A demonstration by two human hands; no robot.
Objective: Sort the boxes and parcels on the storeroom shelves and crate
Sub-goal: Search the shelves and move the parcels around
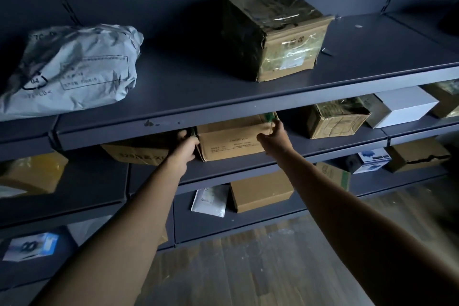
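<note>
Cardboard box [231,141], long axis L-R along shelf [236,169], print facing out. Left hand [187,145] fingers curl round its left edge; right hand [272,138] prob. pinches right corner.

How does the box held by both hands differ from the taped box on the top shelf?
The held box is clean brown cardboard; the taped box is dark, worn and wrapped in shiny tape. The left hand and right hand grip the held box at its sides; the taped box stands untouched. The held box sits lower, partly hidden by the top shelf; the taped box shows fully. Both are cardboard with print on the front.
</note>
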